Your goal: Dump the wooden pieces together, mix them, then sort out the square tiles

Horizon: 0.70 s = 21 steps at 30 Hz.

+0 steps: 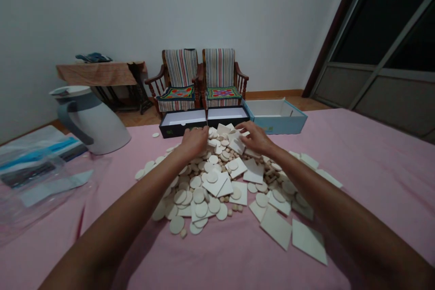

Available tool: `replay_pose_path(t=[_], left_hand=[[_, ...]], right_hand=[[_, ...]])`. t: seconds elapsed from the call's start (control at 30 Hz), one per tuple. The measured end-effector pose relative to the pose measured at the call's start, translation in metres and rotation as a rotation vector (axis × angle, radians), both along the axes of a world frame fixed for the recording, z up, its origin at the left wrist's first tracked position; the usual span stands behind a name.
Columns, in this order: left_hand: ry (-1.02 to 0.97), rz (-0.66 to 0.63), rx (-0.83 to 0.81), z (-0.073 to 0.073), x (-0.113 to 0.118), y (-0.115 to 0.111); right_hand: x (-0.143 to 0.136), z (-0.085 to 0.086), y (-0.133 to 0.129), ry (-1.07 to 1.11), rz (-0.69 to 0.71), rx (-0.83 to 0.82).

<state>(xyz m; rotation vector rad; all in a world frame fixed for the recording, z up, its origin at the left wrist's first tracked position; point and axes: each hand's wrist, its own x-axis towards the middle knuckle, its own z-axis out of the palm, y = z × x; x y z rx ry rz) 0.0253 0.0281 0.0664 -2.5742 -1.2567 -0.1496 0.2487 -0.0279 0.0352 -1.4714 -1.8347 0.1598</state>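
A wide heap of pale round discs (198, 195), square tiles (253, 171) and small cubes (230, 212) covers the middle of a pink cloth. My left hand (196, 140) rests at the heap's far left side, close to a black box; its fingertips are mostly hidden behind the hand. My right hand (254, 137) reaches over the far right side of the heap, fingers curved and apart, touching pale tiles near the top.
Two black open boxes (183, 130) and a light blue open box (282, 125) stand behind the heap. A white and grey jug (102, 127) and clear plastic packaging (44, 190) lie left. Two chairs (181, 70) are beyond the pink cloth (367, 163).
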Motion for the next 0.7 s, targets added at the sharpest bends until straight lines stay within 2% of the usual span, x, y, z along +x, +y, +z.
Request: replay_pose_path(t=[0.1, 0.17, 0.23, 0.3, 0.4, 0.47, 0.57, 0.7], left_hand=[[-0.02, -0.007, 0.028, 0.006, -0.007, -0.013], [-0.062, -0.093, 0.048, 0.007, -0.005, -0.034], [-0.139, -0.312, -0.019, 0.004, 0.003, -0.064], [-0.12, -0.66, -0.226, -0.003, 0.014, -0.097], [-0.054, -0.954, -0.382, -0.021, 0.034, -0.138], [-0.015, -1.017, -0.392, -0.034, 0.048, -0.154], [-0.009, -0.987, -0.339, -0.049, 0.065, -0.161], [-0.016, -0.958, -0.255, -0.054, 0.079, -0.16]], right_hand=[[0.045, 0.003, -0.027, -0.051, -0.143, -0.122], [0.077, -0.001, -0.045, -0.143, -0.232, -0.265], [0.106, -0.009, -0.06, -0.236, -0.307, -0.407], [0.127, -0.019, -0.071, -0.323, -0.397, -0.533], [0.14, -0.033, -0.077, -0.314, -0.417, -0.724], [0.138, -0.037, -0.076, -0.284, -0.341, -0.785], [0.126, -0.036, -0.071, -0.318, -0.271, -0.75], [0.108, -0.024, -0.064, -0.335, -0.273, -0.709]])
